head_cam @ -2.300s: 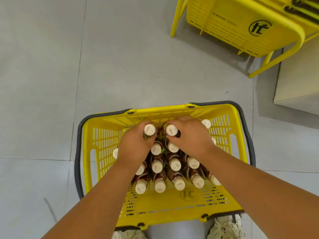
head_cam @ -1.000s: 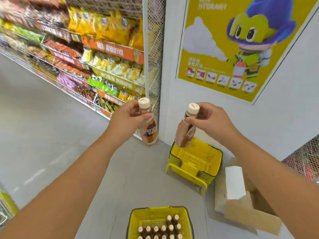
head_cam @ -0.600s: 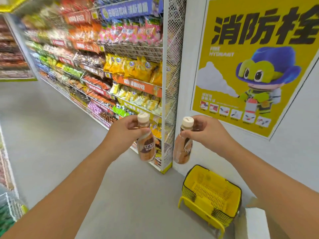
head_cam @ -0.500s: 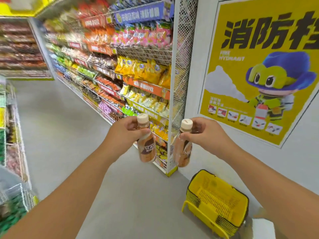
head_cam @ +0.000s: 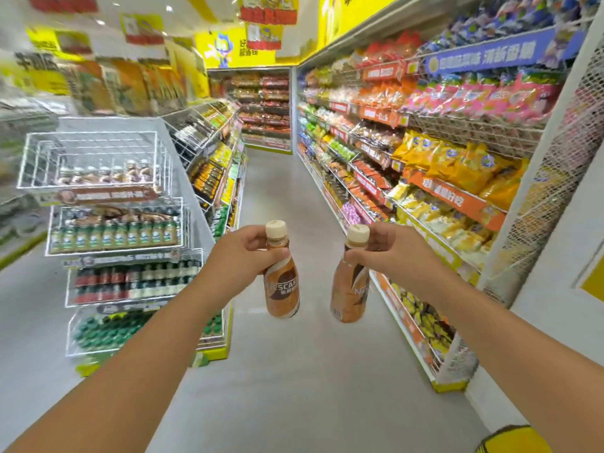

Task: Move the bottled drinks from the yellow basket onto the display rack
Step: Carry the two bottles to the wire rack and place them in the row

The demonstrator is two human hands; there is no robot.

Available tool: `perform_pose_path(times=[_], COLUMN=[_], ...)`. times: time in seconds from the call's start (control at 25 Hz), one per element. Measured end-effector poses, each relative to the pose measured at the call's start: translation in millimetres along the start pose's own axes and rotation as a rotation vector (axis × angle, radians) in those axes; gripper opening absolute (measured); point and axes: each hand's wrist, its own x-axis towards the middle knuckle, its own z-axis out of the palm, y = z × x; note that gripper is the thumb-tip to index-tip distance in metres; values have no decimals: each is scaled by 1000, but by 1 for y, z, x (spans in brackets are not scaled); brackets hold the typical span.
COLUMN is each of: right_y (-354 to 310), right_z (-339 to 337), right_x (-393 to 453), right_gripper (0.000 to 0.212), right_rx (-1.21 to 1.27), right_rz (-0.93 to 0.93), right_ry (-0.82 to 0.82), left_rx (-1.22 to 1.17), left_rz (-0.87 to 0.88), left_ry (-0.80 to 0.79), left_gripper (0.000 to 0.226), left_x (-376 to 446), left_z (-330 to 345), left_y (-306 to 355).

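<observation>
In aisle, view now swung from poster wall to display rack [head_cam: 108, 223] at left; your left hand [head_cam: 243, 256] and right hand [head_cam: 385, 253] each clamp fingers round bottle neck; carry left bottle [head_cam: 281, 289], right bottle [head_cam: 349, 289] to rack's upper basket.

Bright, even store light falls from overhead, and I see almost no shadow on the floor [head_cam: 287, 380]. My view smears with motion at the left, where the wire rack [head_cam: 108, 204] and hanging signs [head_cam: 261, 24] blur. The wide lens bows the shelves [head_cam: 441, 152] outward near the edges.
</observation>
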Motion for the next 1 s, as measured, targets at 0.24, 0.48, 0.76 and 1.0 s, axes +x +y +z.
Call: perform_pose_path(times=[0.24, 0.48, 0.76, 1.0], right_y=[-63, -132, -182, -171], right_z=[160, 334, 456, 526], right_x=[68, 140, 232, 333], right_gripper=[21, 18, 18, 21], right_rx=[45, 98, 116, 104], right_rz=[-95, -137, -123, -134], right_ry=[-159, -230, -262, -320], left_rx=[39, 89, 113, 124], left_rz=[-43, -65, -76, -106], left_ry=[165, 272, 322, 358], left_gripper=[26, 26, 29, 36], left_x=[-12, 5, 59, 143], left_z=[-171, -359, -504, -564], left_y=[-39, -78, -107, -155])
